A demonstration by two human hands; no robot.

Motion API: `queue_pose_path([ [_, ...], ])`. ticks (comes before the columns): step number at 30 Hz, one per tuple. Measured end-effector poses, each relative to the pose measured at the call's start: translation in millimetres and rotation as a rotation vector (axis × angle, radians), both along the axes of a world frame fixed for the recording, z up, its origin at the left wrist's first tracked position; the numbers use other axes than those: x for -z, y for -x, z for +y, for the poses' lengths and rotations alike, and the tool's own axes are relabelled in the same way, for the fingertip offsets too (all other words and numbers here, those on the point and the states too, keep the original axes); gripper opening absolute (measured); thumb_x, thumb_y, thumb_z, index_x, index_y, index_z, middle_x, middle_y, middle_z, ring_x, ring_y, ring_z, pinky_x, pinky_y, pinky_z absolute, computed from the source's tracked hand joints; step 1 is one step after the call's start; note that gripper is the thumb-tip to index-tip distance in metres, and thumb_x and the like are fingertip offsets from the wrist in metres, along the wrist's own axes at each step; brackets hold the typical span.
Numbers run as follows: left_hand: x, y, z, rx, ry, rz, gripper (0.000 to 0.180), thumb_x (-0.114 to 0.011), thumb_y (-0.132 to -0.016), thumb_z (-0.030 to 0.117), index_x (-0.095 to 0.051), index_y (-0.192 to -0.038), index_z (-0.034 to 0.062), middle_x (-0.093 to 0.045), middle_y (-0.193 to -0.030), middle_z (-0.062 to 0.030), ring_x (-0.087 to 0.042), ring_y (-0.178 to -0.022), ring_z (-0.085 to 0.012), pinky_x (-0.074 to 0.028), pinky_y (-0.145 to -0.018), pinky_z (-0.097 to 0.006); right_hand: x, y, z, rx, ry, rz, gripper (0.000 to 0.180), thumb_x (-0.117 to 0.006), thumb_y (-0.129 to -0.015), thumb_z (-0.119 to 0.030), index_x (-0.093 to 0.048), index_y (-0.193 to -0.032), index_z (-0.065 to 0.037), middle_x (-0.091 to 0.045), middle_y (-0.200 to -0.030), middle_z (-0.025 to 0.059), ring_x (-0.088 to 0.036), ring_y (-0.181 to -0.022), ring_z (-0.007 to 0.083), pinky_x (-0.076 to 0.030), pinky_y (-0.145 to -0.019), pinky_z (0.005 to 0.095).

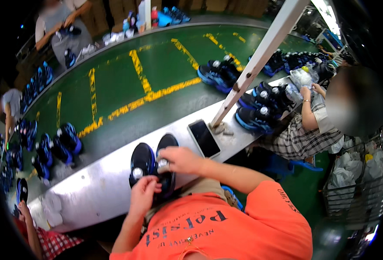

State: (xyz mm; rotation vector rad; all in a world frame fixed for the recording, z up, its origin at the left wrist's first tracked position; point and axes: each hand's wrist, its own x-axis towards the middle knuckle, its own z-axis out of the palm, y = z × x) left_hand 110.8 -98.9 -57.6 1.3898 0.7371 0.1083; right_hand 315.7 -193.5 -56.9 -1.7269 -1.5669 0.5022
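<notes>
While both hands [163, 177] grip black shoes [152, 167], a wire basket [356, 190] holds white bags [341, 177].

The right hand [180, 159] covers the opening of one black shoe [166, 167], so what its fingers grip cannot be told. The left hand [143, 193] hides that shoe's heel. A neighbouring person's face [352, 102] is blurred, and the picture's corners are black.
</notes>
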Motion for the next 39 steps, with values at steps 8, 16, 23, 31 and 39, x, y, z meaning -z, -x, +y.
queue_pose_path([
  [8, 3, -45, -18, -0.159, 0.544, -0.055, 0.027, -0.053, -0.096, 0.021, -0.056, -0.105, -0.0042, -0.061, -0.102, -0.015, -0.067, -0.088, -0.0244, -0.054, -0.055, -0.027, 55, -33, 33, 0.145, 0.045, 0.055, 0.021, -0.063, -0.088, -0.017, -0.068, -0.107, -0.011, -0.057, -0.091, 0.0118, -0.053, -0.091, 0.0243, -0.044, -0.084, 0.0318],
  [16, 1, -41, -33, -0.163, 0.365, -0.025, 0.025, -0.049, -0.098, 0.016, -0.058, -0.108, -0.0048, -0.061, -0.102, -0.0104, -0.066, -0.093, -0.0182, -0.054, -0.053, -0.024, 40, -51, 28, 0.056, 0.2, 0.306, 0.023, -0.062, -0.09, -0.018, -0.068, -0.11, -0.01, -0.059, -0.094, 0.0066, -0.053, -0.088, 0.0173, -0.044, -0.081, 0.0291],
  [23, -17, -52, -32, -0.19, 0.517, 0.005, 0.023, -0.048, -0.098, 0.015, -0.057, -0.109, -0.0038, -0.061, -0.104, -0.0101, -0.065, -0.098, -0.0193, -0.055, -0.054, -0.024, -18, -52, 4, -0.296, 0.379, 0.424, 0.038, -0.069, -0.082, -0.017, -0.065, -0.119, -0.019, -0.05, -0.085, 0.0039, -0.052, -0.08, 0.0163, -0.044, -0.072, 0.0271],
  [31, -10, -54, -32, -0.196, 0.533, 0.006, 0.026, -0.044, -0.1, 0.015, -0.056, -0.112, -0.0045, -0.061, -0.107, -0.0113, -0.065, -0.098, -0.0198, -0.055, -0.056, -0.023, -1, -21, -7, 0.041, 0.133, 0.331, 0.031, -0.072, -0.078, -0.015, -0.067, -0.109, -0.014, -0.055, -0.078, 0.0073, -0.054, -0.067, 0.0191, -0.045, -0.059, 0.0297],
  [39, -12, -54, -29, -0.177, 0.546, -0.003, 0.026, -0.043, -0.1, 0.015, -0.056, -0.112, -0.0044, -0.061, -0.107, -0.0112, -0.065, -0.098, -0.0201, -0.055, -0.056, -0.023, -3, -21, -5, 0.043, 0.129, 0.368, 0.032, -0.072, -0.077, -0.014, -0.067, -0.109, -0.011, -0.056, -0.079, 0.0069, -0.053, -0.068, 0.0183, -0.045, -0.06, 0.0283],
])
